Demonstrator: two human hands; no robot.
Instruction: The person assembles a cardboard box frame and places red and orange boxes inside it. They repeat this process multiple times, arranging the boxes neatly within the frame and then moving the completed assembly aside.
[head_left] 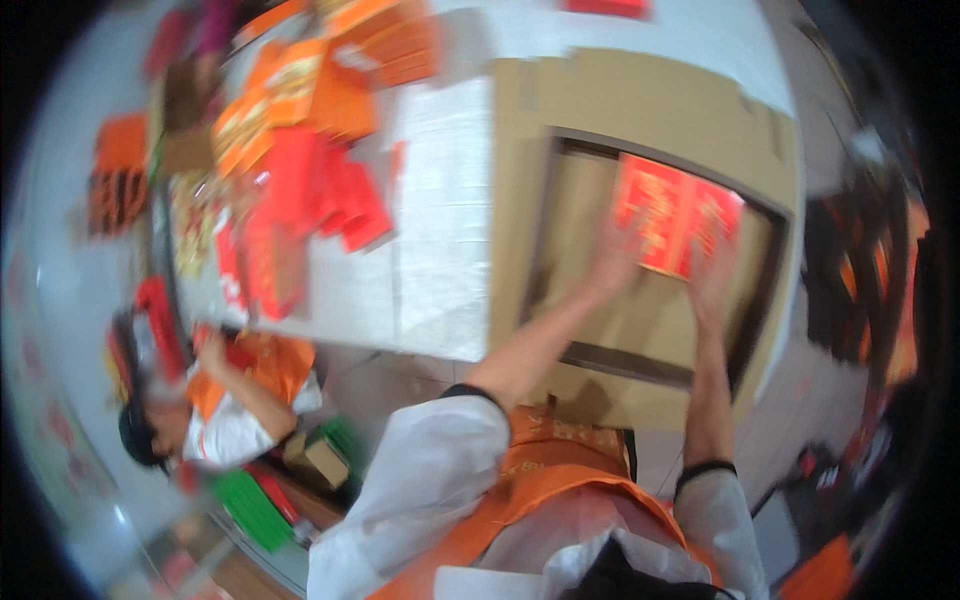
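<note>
Two flat red pieces with gold print (660, 215) lie side by side, possibly one folded piece, over the upper right of a shallow dark-edged recess (545, 215) in a cardboard board (525, 120). My left hand (618, 252) touches the left red piece, its fingers reaching over the lower left part. On the right piece rests my right hand (712, 270), fingers pointing away from me over the lower edge. Motion blur smears the fingers of both hands, so whether they grip or only press cannot be made out.
Left on the white table (440, 220) are blurred stacks of orange packages (300, 85) and red boxes (325, 190). A person in an orange apron (265, 375) works at the lower left, near green crates (262, 510). Dark and orange items (860, 280) stand beyond the table's right edge.
</note>
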